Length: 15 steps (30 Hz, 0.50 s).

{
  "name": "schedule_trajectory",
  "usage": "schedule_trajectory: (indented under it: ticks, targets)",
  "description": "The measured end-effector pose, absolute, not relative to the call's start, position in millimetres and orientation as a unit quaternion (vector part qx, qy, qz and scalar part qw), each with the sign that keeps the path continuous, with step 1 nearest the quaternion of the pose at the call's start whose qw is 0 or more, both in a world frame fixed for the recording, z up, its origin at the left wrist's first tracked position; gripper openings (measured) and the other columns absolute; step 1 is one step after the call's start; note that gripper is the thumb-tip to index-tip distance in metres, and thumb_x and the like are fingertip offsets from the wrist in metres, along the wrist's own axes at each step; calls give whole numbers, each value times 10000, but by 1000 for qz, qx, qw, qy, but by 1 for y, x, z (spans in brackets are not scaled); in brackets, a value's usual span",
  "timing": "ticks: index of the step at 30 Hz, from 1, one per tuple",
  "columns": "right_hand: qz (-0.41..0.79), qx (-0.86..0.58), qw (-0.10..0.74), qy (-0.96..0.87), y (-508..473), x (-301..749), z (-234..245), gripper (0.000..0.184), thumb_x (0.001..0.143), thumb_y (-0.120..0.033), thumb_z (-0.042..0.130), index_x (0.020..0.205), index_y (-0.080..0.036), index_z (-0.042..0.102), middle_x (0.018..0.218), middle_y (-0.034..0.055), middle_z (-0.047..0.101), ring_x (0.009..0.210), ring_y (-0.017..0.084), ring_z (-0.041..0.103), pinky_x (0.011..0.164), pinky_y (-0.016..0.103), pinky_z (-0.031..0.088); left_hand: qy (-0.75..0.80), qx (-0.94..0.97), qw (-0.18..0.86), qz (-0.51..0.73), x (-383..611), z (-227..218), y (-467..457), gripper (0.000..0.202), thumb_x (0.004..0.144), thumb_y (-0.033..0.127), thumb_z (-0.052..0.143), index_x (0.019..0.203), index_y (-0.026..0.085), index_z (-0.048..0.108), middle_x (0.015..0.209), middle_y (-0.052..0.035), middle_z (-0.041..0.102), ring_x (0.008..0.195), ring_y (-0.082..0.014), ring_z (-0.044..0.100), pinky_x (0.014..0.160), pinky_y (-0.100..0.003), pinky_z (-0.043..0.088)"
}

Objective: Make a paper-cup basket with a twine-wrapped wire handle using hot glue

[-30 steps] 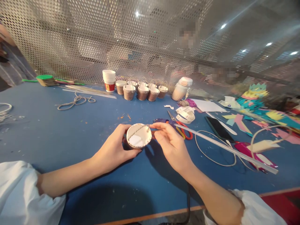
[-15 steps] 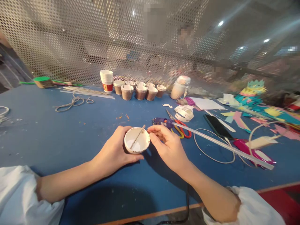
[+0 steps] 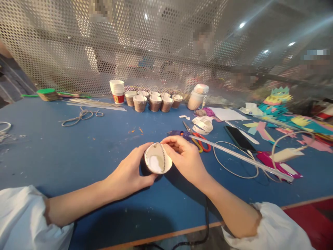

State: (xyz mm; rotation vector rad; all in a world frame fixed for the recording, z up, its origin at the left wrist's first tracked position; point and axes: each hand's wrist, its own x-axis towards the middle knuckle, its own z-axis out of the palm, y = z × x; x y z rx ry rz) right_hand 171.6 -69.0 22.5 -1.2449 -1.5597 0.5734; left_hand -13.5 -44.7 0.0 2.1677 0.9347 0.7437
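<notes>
My left hand is wrapped round the side of a small paper cup, white inside with a dark speckled rim. The cup tilts so that I look into it. A thin twisted cord handle arches across its mouth. At the cup's far right rim, my right hand has thumb and fingers pinched together by the handle's upper end; the exact contact is partly hidden. Just beyond the right hand lie a blue glue gun with a long clear glue stick and red-and-yellow scissors.
Several brown-wrapped cups with handles stand at the back beside stacked paper cups and a bottle. A measuring tape, phone, cable and paper scraps lie right. Loose cord lies left.
The cup has moved slightly right and turned, so the handle now curves along the right of its mouth instead of crossing diagonally. Both hands stay at the cup.
</notes>
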Motion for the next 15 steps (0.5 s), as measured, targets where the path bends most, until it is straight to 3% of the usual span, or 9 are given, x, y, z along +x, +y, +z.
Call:
schedule_trajectory:
  ticks: [3,9,15]
  targets:
    - [260,-505,508,-648,-70,171,23,94,880,-262,551,903,-195,612,863,23,690,764,136,666,725,261,556,382,815,323,292,-13,4,-44,557,728,338,686,1217,223,447,1070,-60,642,985,-237,624,817,-380,522]
    - [188,-467,499,-706,-77,172,19,151,872,-193,520,993,-198,609,1076,76,624,986,181,624,835,318,542,451,756,348,323,-14,-1,-35,614,668,446,756,1126,207,423,1049,-51,634,907,-220,631,765,-361,522]
    - [71,-441,491,-748,-78,169,15,100,843,-134,562,911,-204,587,968,76,638,905,178,624,807,341,536,427,764,366,316,-17,0,-36,772,616,477,788,1220,202,395,1155,-89,601,1015,-253,598,855,-395,499]
